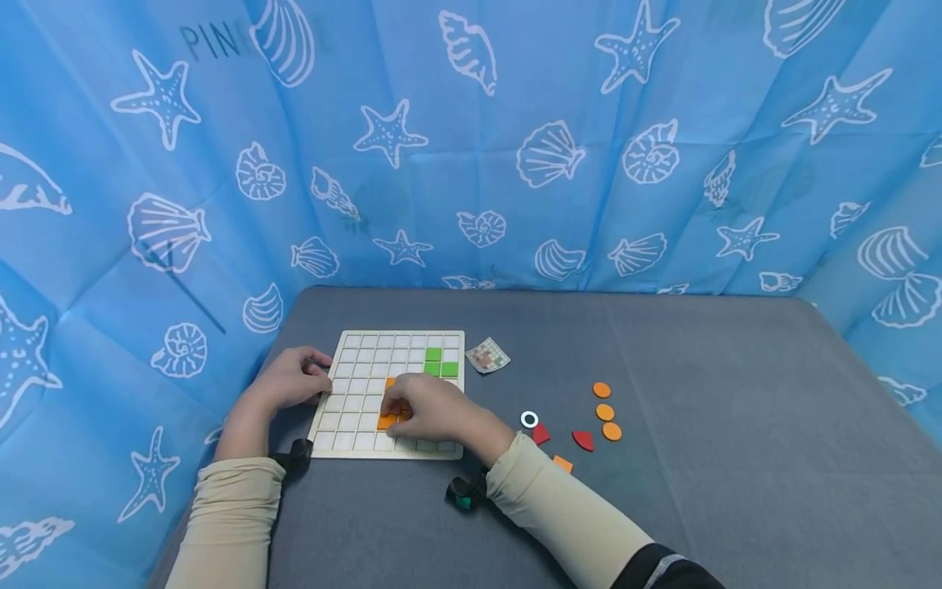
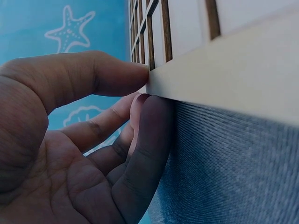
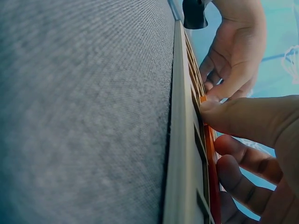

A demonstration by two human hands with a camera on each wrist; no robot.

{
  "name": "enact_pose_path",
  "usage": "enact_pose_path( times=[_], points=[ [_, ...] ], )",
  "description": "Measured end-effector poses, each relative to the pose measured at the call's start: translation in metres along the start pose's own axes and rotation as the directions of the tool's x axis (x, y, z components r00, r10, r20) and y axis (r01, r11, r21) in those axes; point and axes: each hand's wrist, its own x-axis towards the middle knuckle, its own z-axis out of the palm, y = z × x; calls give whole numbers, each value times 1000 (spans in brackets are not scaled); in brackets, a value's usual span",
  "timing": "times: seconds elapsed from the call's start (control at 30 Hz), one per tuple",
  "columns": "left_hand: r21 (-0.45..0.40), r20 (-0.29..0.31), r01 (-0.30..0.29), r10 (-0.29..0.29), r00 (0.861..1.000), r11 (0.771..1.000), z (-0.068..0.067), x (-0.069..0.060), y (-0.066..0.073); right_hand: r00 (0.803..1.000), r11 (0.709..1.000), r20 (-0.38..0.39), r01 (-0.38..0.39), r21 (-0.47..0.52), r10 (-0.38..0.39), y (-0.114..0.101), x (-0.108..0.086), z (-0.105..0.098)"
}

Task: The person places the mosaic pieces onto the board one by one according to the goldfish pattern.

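Note:
A pale gridded board point(image 1: 353, 401) lies at the table's left. My left hand point(image 1: 293, 378) is at its left edge; in the left wrist view the thumb point(image 2: 119, 77) rests on the rim point(image 2: 224, 84) with a finger below it. Over the board's lower middle, my right hand point(image 1: 434, 407) has its fingers curled down at orange tiles point(image 1: 386, 422), partly covering them. The right wrist view shows the right thumb point(image 3: 233, 116) against a small orange tile point(image 3: 203, 99), fingertips close by, and a red piece point(image 3: 214, 186) below. Green tiles point(image 1: 433, 354) sit at the board's upper right.
A small patterned card point(image 1: 488, 357) lies beside the board's right edge. Right of the right forearm are several orange discs point(image 1: 605, 412), red pieces point(image 1: 583, 440), a white ring point(image 1: 529, 412) and an orange square point(image 1: 562, 464). A blue curtain point(image 1: 456, 196) borders the grey table point(image 1: 736, 409).

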Motion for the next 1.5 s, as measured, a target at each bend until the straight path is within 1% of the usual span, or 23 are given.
enact_pose_path(
  times=[0.27,0.6,0.87,1.0,1.13,1.23,1.37,1.5],
  points=[
    [-11,4,-6,6,1000,1000,-1,2,-2,1000,1000,-3,-9,-12,9,-1,1,0],
    [-15,2,-1,1,1000,1000,-2,-1,3,1000,1000,-13,-9,-28,9,-3,0,-2],
    [-12,-1,-3,3,1000,1000,1,-4,0,1000,999,-4,-10,-36,10,-5,-2,-3],
    [-28,4,-8,8,1000,1000,3,-4,0,1000,1000,-23,-1,-18,1,-5,-5,-8],
    [-36,8,-7,7,1000,999,5,-5,1,998,998,-66,12,59,-8,-7,-15,-22],
    [-30,2,-6,6,1000,1000,5,-3,1,995,996,-96,29,89,-21,-9,-26,-38],
    [-18,-8,-14,14,1000,1000,4,-1,0,991,997,-132,17,70,-7,-4,-46,-57],
    [-11,-10,-22,22,1000,1000,2,0,-1,984,997,-174,-28,75,41,10,-72,-75]
  ],
)
